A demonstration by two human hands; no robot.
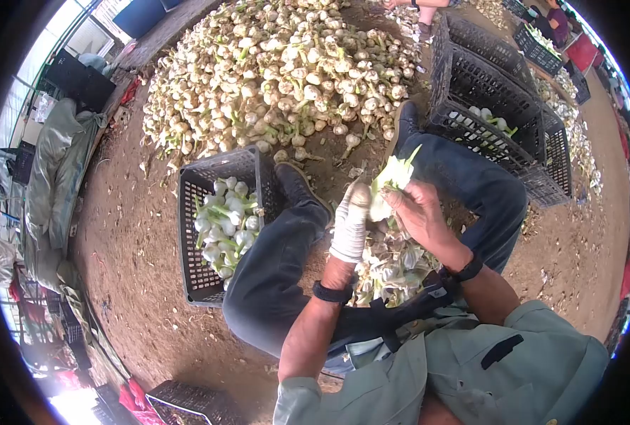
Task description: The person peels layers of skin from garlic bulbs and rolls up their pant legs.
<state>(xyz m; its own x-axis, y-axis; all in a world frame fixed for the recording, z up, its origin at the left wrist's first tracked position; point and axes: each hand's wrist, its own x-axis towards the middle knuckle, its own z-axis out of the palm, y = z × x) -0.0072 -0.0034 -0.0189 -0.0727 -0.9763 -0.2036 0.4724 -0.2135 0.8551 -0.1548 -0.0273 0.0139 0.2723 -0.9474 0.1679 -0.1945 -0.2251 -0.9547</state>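
Observation:
My left hand [352, 225], in a white glove, is closed around the side of a garlic bulb [394, 176] with pale green leaves pointing up. Bare, my right hand [422, 211] pinches the same garlic from the other side, its fingers closed on the skin. The lower part of the bulb is hidden by my hands. Below them, between my legs, lies a heap of garlic peelings [391, 273]. To the left of my leg, a black crate [196, 273] holds several cleaned white garlic bulbs [223, 227].
A large pile of unpeeled garlic [279, 71] lies ahead. On the right stand stacked black crates [495, 145], with some garlic inside. Another black crate [191, 400] is at lower left. Another person's arm [407, 3] shows at the top, near more crates and scattered peelings.

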